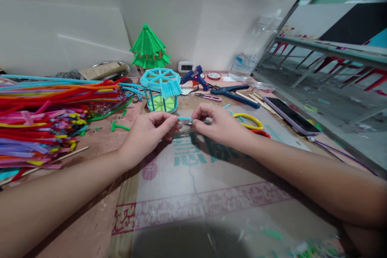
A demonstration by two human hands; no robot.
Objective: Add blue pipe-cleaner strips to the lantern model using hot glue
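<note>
the left hand [149,129] and the right hand [218,125] each pinch one end of a short blue stick [184,119]. a little blue house [161,88] stands just on the far side.

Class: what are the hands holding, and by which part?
A short light-blue strip, pinched by its two ends: left hand on one, right hand on the other.

Left hand [149,130] and right hand [218,124] cover both ends of the blue strip [184,119]; leftward, the stem pile [45,117] is cropped.
</note>
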